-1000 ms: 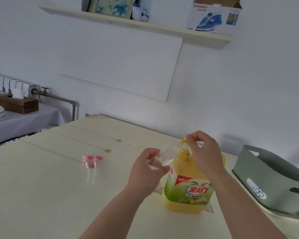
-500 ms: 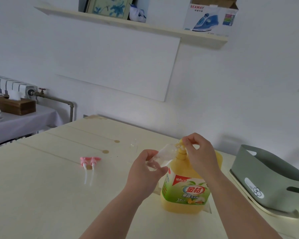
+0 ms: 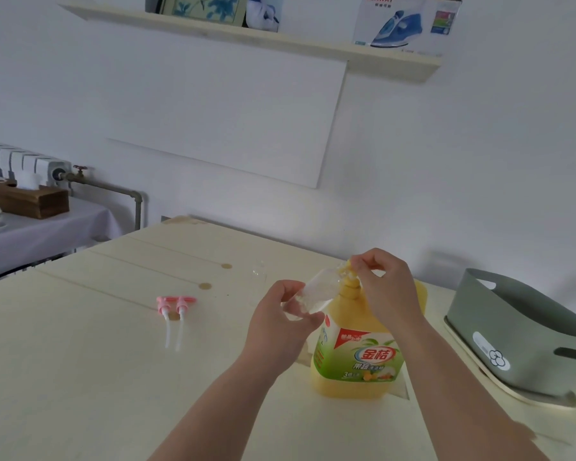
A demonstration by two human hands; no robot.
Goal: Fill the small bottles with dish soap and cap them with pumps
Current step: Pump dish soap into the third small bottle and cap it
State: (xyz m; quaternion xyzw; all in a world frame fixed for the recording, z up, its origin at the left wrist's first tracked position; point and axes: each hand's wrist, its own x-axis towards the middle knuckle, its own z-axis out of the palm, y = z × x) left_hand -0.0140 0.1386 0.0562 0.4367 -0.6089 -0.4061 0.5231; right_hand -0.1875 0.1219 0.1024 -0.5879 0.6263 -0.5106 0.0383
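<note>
The left hand [image 3: 281, 314] grips a small clear plastic bottle [image 3: 320, 289] by its base end, fingers and thumb curled round it. The bottle lies tilted, its long axis running from lower left to upper right, and its mouth points up towards the spout of the yellow pump head [image 3: 348, 271]. Whether mouth and spout touch cannot be told. The left forearm rises from the lower edge, with the wrist bent slightly and the back of the hand facing the camera. The right hand [image 3: 383, 287] comes in from the right and is closed over the pump head, its fingertips pinching the top and its knuckles raised. The bottle is transparent and glossy, and its contents cannot be made out. The pump tops a large yellow dish soap jug [image 3: 356, 357], which stands upright on the pale wooden table [image 3: 80, 361] just below both hands and carries a green, white and red label. To the left, well apart from the hands, two pink pumps with white dip tubes [image 3: 177, 306] lie side by side, the tubes pointing towards the person. To the right of the jug stands a grey-green plastic basket [image 3: 512, 327] with cut-out handles.
</note>
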